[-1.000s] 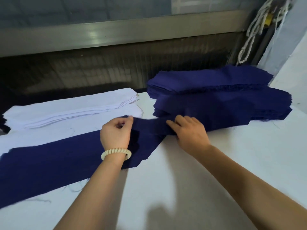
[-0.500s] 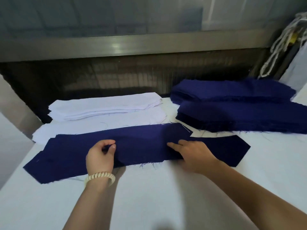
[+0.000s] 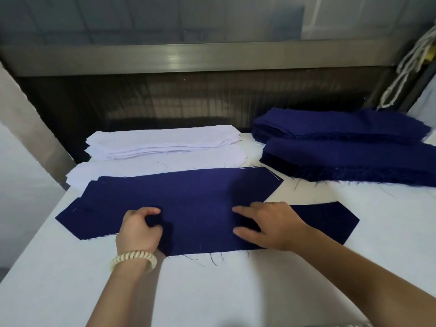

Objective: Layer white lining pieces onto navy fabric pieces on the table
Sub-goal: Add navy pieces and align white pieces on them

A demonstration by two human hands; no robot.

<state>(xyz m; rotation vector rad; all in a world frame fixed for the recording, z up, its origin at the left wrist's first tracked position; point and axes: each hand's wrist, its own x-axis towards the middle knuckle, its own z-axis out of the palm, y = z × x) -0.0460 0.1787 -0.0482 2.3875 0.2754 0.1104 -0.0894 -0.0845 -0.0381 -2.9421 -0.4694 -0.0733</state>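
Two hands settle the navy piece point(image 3: 188, 199) on the table point(image 3: 212, 291): left hand point(image 3: 138, 228) pinches a fold in curled fingers, right hand point(image 3: 271, 224) presses it flat with straight fingers, likely smoothing it for a lining from the white stack point(image 3: 162, 142) just behind.

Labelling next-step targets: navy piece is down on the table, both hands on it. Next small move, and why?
Probably the left hand drops its pinch and reaches to the white lining stack behind for the top piece. The navy piece lies spread flat with no white on it, and the right hand rests flat on it, so it can pin the cloth.
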